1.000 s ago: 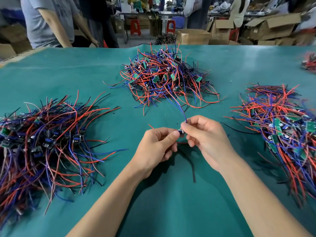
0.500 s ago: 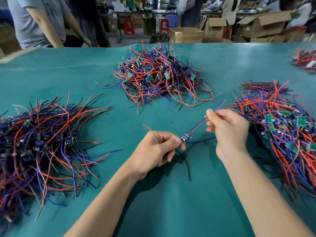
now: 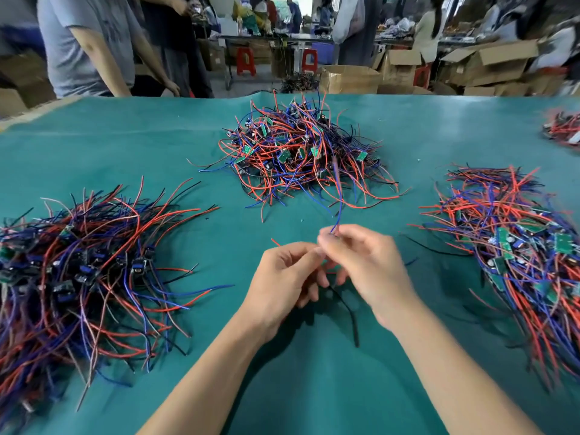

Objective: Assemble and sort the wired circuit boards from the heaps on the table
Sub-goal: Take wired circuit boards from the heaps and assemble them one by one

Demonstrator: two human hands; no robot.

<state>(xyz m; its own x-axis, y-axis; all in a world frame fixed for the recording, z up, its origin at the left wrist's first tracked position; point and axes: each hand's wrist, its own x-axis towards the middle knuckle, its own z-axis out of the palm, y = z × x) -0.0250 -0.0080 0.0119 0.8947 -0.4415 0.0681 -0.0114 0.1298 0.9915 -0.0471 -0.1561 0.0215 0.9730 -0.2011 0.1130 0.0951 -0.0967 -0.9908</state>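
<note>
My left hand [image 3: 282, 274] and my right hand [image 3: 367, 265] meet over the middle of the green table cloth [image 3: 125, 152]. Together they pinch one small wired circuit board, which is hidden between the fingertips. Its blue wire [image 3: 340, 196] rises from my right fingertips toward the far heap. A black wire [image 3: 346, 312] hangs down below the hands, and a short red wire end [image 3: 275, 242] pokes out left of my left hand. Three heaps of red, blue and black wired boards lie around: a left heap [image 3: 81, 265], a far middle heap [image 3: 298, 155] and a right heap [image 3: 514, 246].
A further small pile of wires [image 3: 563, 128] lies at the far right edge. A person in a grey shirt [image 3: 91, 45] stands at the table's far left side. Cardboard boxes [image 3: 348, 78], red stools and other people fill the room behind.
My right hand, which had pulled the blue wire out to the right, has come back to my left hand. The blue wire now points up and away instead of to the right.
</note>
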